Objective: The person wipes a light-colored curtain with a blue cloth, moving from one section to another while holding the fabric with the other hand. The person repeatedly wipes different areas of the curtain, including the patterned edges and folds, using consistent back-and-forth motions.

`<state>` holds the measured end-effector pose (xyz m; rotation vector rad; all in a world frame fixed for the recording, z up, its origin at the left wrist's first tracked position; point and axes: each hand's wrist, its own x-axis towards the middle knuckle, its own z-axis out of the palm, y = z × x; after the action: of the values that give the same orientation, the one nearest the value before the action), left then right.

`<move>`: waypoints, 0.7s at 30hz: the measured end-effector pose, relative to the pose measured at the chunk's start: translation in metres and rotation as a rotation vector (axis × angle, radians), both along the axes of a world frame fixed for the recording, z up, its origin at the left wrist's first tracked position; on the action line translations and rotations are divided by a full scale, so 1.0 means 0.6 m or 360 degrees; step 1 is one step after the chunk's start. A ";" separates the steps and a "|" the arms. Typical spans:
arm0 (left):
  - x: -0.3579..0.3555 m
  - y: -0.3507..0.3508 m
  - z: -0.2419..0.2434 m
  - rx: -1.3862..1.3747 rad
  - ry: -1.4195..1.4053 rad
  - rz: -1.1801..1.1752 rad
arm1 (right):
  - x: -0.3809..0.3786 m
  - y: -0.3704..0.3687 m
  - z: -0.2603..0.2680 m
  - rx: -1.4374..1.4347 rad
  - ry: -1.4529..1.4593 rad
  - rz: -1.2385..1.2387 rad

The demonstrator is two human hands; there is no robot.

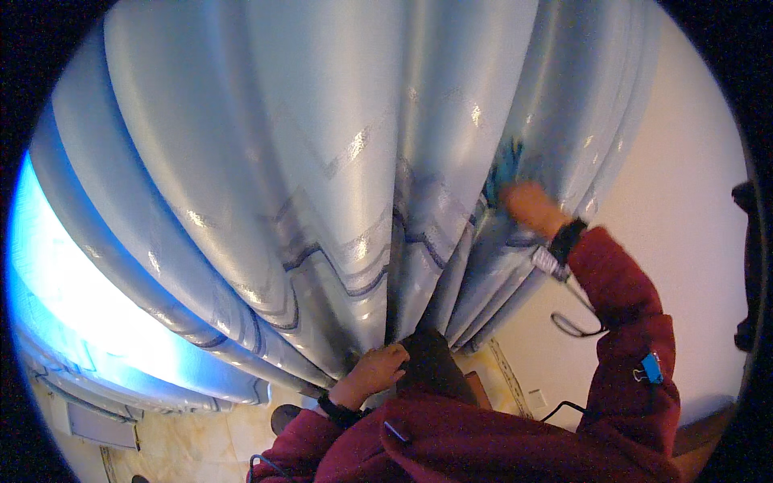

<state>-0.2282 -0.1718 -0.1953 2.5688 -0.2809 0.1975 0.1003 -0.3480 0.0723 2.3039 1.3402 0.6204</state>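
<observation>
A long silvery-grey curtain [338, 199] with a shiny zigzag pattern hangs in deep folds before me. Against its right-hand folds is my right hand [534, 208], blurred, its fingers curled around a teal item [506, 166]. That item looks like a cloth or a duster, but blur hides its exact kind. Low down, my left hand [375, 369] is near the curtain's lower folds and beside my dark trouser leg [432, 368]. Its fingers are bent; whether they grip any fabric is not visible.
Bright light comes through a window [90, 290] on the left. A pale wall [664, 199] stands on the right, with an outlet plate [536, 398] low on it. Marbled floor tiles [187, 444] lie below. From my right sleeve hang a cable loop [570, 329] and a blue binder clip [652, 368].
</observation>
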 end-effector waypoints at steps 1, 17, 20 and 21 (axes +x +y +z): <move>-0.005 0.001 -0.009 -0.0056 0.0120 0.0000 | -0.008 -0.032 -0.064 -0.0458 0.0297 -0.0076; -0.061 0.009 0.027 -0.0212 0.0391 -0.0026 | -0.087 0.074 -0.072 -0.0059 0.0267 0.0522; -0.077 0.020 0.019 -0.0239 0.0450 0.0053 | -0.051 0.046 -0.136 -0.0521 0.0619 0.0289; -0.077 0.026 0.014 -0.0237 0.0466 0.0040 | -0.032 0.032 -0.120 -0.0104 0.0648 0.0167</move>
<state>-0.2745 -0.1563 -0.1866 2.4134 -0.1192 -0.1440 0.0812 -0.3291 0.0001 2.4014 1.6400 0.1331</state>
